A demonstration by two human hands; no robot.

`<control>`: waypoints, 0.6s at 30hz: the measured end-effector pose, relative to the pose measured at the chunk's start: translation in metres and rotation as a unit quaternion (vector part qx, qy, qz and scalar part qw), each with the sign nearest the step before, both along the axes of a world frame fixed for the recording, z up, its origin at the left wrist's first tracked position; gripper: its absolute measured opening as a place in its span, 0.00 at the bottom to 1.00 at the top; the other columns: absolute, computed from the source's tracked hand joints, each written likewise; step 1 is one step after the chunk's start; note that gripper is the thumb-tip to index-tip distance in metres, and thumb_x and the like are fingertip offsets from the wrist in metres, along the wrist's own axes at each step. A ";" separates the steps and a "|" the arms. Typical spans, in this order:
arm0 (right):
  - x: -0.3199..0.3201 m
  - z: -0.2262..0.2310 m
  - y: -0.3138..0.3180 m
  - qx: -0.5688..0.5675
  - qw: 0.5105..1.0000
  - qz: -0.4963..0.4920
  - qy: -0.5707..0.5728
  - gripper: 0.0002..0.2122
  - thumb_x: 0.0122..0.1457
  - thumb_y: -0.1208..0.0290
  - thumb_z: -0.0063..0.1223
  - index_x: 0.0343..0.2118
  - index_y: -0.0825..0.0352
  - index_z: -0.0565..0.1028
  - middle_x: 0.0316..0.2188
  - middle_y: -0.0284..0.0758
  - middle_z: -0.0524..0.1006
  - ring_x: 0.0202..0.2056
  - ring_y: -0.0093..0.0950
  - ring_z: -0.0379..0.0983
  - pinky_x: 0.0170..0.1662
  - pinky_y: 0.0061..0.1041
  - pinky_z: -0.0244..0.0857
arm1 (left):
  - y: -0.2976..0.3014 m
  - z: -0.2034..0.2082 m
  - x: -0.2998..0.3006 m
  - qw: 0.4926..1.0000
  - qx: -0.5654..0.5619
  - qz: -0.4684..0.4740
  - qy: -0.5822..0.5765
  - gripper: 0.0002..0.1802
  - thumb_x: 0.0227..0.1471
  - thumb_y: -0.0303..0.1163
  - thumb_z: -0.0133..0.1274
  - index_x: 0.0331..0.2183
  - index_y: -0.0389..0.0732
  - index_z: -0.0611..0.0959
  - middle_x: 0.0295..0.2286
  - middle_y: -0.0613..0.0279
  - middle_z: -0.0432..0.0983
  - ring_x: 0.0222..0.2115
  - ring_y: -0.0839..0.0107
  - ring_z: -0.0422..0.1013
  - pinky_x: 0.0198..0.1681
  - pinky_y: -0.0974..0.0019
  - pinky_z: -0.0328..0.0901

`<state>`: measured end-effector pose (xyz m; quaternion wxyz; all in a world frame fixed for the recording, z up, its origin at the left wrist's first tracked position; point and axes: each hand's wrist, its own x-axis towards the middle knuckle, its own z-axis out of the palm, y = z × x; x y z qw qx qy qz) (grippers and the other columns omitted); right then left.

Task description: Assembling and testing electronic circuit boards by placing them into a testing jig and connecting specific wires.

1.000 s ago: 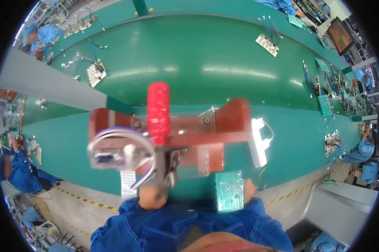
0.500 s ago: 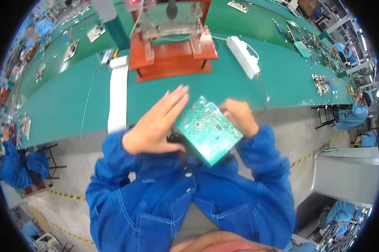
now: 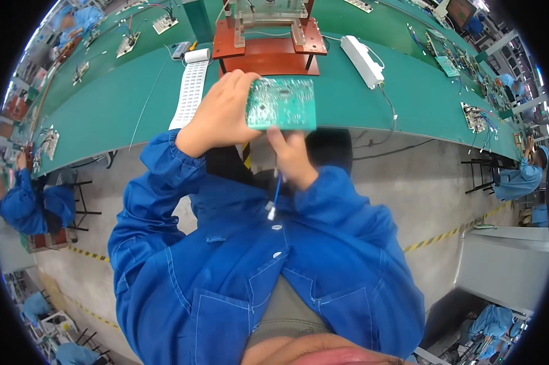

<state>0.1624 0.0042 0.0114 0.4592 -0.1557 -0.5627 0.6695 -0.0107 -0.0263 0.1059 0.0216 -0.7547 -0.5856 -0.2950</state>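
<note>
A green circuit board (image 3: 283,104), its soldered side showing, is held up at the table's front edge. My left hand (image 3: 222,112) is closed on the board's left end, thumb along the lower corner and fingers at the upper one. Below the board's lower edge, my right hand (image 3: 294,157) is closed with its thumb against that edge; its other fingers are mostly hidden. From under this hand hangs a blue cable (image 3: 277,193) ending in a white connector (image 3: 271,210). Whatever sits on the board's far side is out of sight.
A red test fixture (image 3: 268,56) stands on the green table (image 3: 128,103) beyond the board. Left of it lies a strip of printed labels (image 3: 192,85), right of it a white power strip (image 3: 362,61). Other boards (image 3: 474,117) with wires lie along the table; co-workers sit at both sides.
The board has moved forward and turned level. My left hand, open beside it before, now grips its left end. My right hand has shifted from its right edge to below it; the blue cable shows.
</note>
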 end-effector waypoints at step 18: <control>-0.096 -0.004 0.182 -0.060 0.995 0.014 -0.073 0.26 0.68 0.46 0.48 0.19 0.59 0.63 0.15 0.19 0.57 0.17 0.13 0.47 0.18 0.22 0.40 | 0.148 0.164 -0.031 0.955 0.290 0.067 -0.011 0.08 0.53 0.27 0.53 0.34 0.33 0.82 0.28 0.53 0.77 0.28 0.65 0.73 0.33 0.68 0.65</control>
